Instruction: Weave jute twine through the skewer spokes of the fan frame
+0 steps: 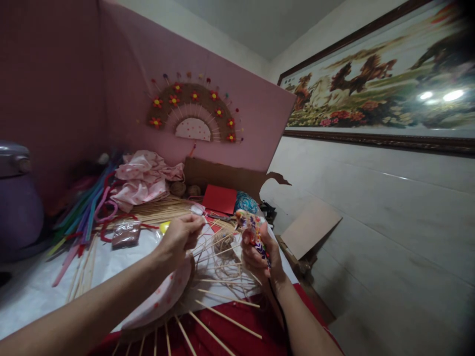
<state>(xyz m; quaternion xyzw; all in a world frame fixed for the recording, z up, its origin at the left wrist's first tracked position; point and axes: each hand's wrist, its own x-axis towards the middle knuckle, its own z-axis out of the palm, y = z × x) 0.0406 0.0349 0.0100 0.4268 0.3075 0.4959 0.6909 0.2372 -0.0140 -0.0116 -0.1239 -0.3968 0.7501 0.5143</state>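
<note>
My right hand (260, 257) is wrapped around a hot glue gun (252, 225) with a colourful pattern; its dark cord runs down past my wrist. My left hand (184, 232) is closed in a pinch, and what its fingertips hold is too small to make out. Below the left hand is a half-round piece covered in pink spotted cloth (163, 301), with a brown edge. Thin wooden sticks (222, 316) fan out from that edge. Beyond the sticks, a ball of twine (223, 243) lies with loose loops around it.
Behind my hands are scissors (219, 216), red paper (218, 199), blue yarn (245, 201) and crumpled spotted cloth (144, 175). Coloured pipe cleaners (87, 212) and a purple flask (18, 198) stand left. A finished-looking fan decoration (193, 111) hangs on the pink board (256, 118).
</note>
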